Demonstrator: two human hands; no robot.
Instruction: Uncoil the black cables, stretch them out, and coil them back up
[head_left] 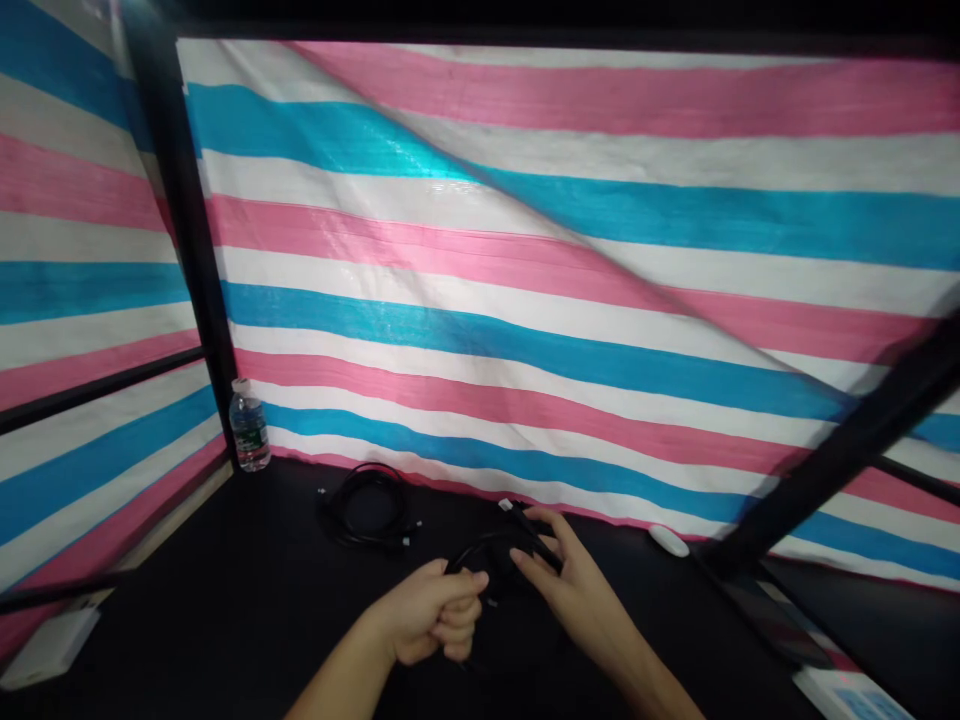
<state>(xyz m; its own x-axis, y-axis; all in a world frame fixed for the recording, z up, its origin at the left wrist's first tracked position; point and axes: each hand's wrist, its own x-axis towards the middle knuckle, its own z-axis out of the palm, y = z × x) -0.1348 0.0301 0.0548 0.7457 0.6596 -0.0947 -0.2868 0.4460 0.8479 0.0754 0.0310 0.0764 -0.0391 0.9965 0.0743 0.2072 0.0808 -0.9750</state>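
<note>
- A looped black cable (496,552) lay between the hands, running from the left fist toward the right fingers.
- Left hand (427,612): curled shut, gripping the cable.
- Right hand (559,572): partly open, fingers resting on the cable.
- A matte black tabletop (187,560) bore a second coiled black cable (367,505) at 11 o'clock, a clear plastic water bottle (250,425) beyond it, and a white oval object (668,540) at 2 o'clock.
- A pink, white and blue striped tarpaulin (570,250) hung behind a black metal frame (180,200).

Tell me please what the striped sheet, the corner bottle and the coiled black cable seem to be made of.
The striped sheet looks like woven plastic tarpaulin: glossy, with fine weave lines. The bottle seems thin clear plastic, see-through, ribbed. The black cable looks like matte rubber or plastic; too small to be sure.
</note>
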